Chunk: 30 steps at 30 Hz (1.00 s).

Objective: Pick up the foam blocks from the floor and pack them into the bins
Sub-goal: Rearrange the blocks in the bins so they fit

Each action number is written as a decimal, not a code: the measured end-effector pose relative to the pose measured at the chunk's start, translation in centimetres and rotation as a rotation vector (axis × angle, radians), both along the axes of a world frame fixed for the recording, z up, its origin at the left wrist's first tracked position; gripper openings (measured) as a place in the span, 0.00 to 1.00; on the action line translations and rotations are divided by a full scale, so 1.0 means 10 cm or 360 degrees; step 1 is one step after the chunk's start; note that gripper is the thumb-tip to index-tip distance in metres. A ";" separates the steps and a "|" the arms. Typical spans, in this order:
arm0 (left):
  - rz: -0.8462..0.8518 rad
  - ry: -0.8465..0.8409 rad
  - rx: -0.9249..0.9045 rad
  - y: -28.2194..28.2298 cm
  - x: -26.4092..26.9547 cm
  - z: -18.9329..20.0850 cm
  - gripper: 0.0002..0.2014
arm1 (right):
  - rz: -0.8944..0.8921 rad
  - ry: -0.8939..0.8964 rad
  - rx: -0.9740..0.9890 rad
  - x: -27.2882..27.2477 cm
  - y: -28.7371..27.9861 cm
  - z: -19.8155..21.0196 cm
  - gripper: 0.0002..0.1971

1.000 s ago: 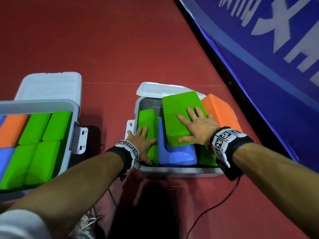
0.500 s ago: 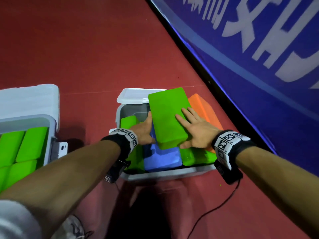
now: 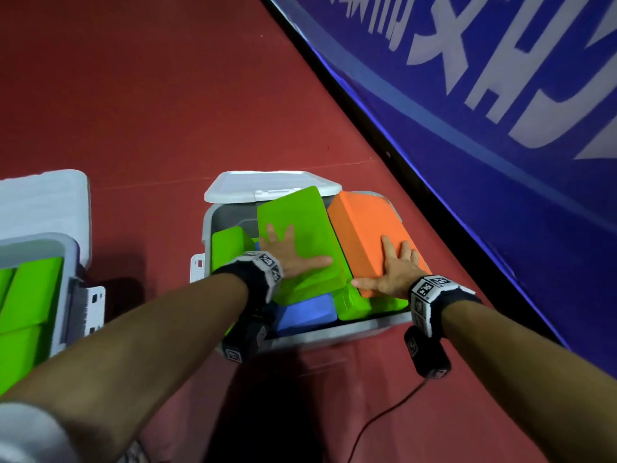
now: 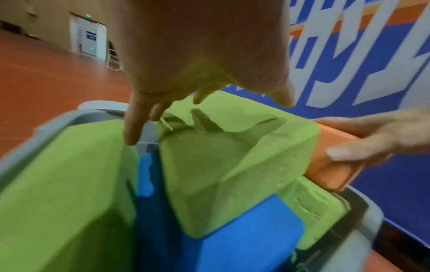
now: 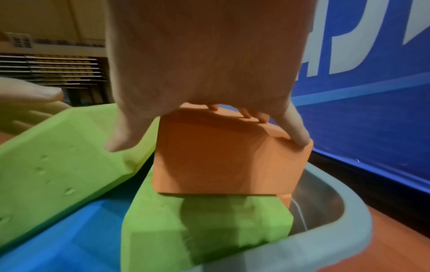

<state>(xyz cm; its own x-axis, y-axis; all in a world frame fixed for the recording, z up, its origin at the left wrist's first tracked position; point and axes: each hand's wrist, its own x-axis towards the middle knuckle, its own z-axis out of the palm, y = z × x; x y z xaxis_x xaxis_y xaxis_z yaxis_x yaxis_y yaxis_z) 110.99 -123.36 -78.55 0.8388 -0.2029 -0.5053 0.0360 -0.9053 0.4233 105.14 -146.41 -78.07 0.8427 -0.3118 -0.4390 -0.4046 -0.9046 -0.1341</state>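
An open grey bin (image 3: 334,335) on the red floor holds several foam blocks. A green block (image 3: 300,215) lies tilted on top, and my left hand (image 3: 290,255) rests flat on it with fingers spread. To its right an orange block (image 3: 360,225) sticks up above the rim; my right hand (image 3: 394,272) presses on its near end, fingers straight. In the right wrist view the orange block (image 5: 221,162) sits on a green block (image 5: 209,230). Under the tilted green one lies a blue block (image 3: 307,312), and another green block (image 3: 230,245) stands at the bin's left side.
A second grey bin (image 3: 40,245) at the left holds green blocks (image 3: 30,295). The middle bin's lid (image 3: 267,185) hangs open behind it. A blue banner wall (image 3: 500,128) runs close along the right. A black cable (image 3: 384,419) trails on the floor from my right wrist.
My right hand left the green block and moved right onto the orange block. My left hand moved from the bin's left side onto the top of the tilted green block.
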 end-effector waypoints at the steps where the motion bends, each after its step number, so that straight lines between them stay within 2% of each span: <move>1: -0.0013 0.0021 0.0034 -0.11 -0.03 0.01 0.62 | -0.0027 -0.0009 0.0003 0.01 0.00 -0.01 0.68; 6: 0.0040 0.0041 0.0173 -0.41 -0.09 -0.02 0.68 | -0.0055 0.0006 0.0065 0.03 0.01 -0.10 0.63; 12: 0.0163 -0.0016 0.0047 -0.43 -0.09 -0.16 0.73 | -0.0025 -0.0006 0.0113 0.00 -0.03 -0.15 0.58; 16: 0.0260 -0.0067 -0.0081 -0.39 -0.17 -0.03 0.57 | 0.0015 -0.0025 0.0104 -0.02 -0.05 -0.07 0.54; 19: 0.0192 -0.0218 -0.0006 -0.28 -0.18 0.05 0.51 | 0.0117 -0.0092 0.0023 -0.02 -0.13 0.03 0.53; 25: 0.0070 -0.0568 0.0248 0.21 -0.10 0.35 0.48 | 0.0319 -0.0247 -0.0092 0.11 0.03 0.34 0.54; 30: 0.0240 -0.0718 0.0402 1.12 -0.09 0.61 0.49 | 0.0592 -0.0386 -0.0107 0.47 0.82 0.54 0.54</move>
<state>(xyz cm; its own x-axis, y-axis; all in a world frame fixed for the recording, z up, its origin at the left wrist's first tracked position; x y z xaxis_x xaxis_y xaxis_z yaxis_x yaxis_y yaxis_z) 110.09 -112.16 -72.47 0.9943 0.0177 -0.1054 0.0382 -0.9798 0.1965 109.84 -138.20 -72.72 0.9789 0.0107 -0.2040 -0.0144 -0.9925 -0.1211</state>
